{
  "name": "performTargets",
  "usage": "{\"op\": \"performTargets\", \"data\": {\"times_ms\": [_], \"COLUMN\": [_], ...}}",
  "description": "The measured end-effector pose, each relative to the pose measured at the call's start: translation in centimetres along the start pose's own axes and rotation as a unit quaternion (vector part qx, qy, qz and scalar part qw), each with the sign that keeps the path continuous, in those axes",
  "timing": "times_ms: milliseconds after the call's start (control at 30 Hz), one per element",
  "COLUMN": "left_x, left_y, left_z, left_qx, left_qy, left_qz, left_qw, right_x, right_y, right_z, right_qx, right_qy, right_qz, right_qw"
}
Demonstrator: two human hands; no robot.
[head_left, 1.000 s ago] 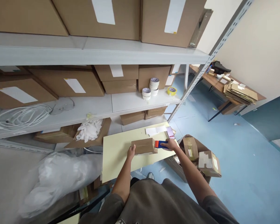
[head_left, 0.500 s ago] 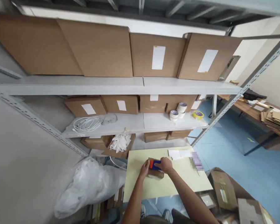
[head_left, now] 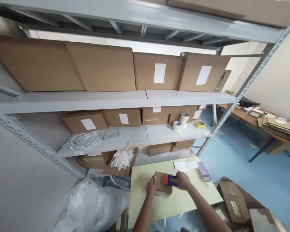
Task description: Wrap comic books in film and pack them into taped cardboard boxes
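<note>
right hand's grip (head_left: 183, 180) around blue-and-red tool (head_left: 171, 180), over carton edge

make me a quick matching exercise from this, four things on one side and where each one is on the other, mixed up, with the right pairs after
Things
1. white cable
2. yellow tape roll
3. small box
4. blue and orange tool

Places
A. gripped in the right hand
B. on the shelf, to the right of the white tape rolls
C. held at one side by the left hand
D. lying in loose coils toward the shelf's left end

Right pairs
1-D, 2-B, 3-C, 4-A
</note>
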State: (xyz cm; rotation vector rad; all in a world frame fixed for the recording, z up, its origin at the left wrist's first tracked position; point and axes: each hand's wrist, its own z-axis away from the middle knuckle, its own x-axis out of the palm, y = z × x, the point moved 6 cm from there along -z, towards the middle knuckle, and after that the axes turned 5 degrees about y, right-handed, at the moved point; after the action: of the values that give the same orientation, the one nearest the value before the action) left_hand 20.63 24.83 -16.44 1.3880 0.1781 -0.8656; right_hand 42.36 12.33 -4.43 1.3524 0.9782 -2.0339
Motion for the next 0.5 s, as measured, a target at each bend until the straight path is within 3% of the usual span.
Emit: {"op": "performTargets", "data": {"times_ms": [133, 233, 367, 500], "left_x": [0.1, 0.4, -0.1, -2.9], "left_y": [-0.1, -0.7, -2.4, -5.3], "left_z": [-0.3, -0.6, -1.4, -3.0], "left_qx": [0.010, 0.010, 0.006, -0.026], "left_qy": [-0.003, -0.007, -0.001, 0.001], "left_qz": [0.008, 0.016, 0.057, 0.116], "left_qw": [1.000, 1.000, 0.998, 0.993], "right_x": [-0.8, 0.2, 2.6, 3.7], "right_y": [8.2, 10.3, 7.7, 2.9], "right_z": [1.5, 2.2, 1.6, 0.5], "right_qx": [0.046, 0.056, 0.075, 0.052], "right_qy": [0.005, 0.019, 0.008, -0.007], "right_qz": [0.006, 0.002, -0.027, -0.057], "right_qw": [0.999, 0.998, 0.997, 0.997]}}
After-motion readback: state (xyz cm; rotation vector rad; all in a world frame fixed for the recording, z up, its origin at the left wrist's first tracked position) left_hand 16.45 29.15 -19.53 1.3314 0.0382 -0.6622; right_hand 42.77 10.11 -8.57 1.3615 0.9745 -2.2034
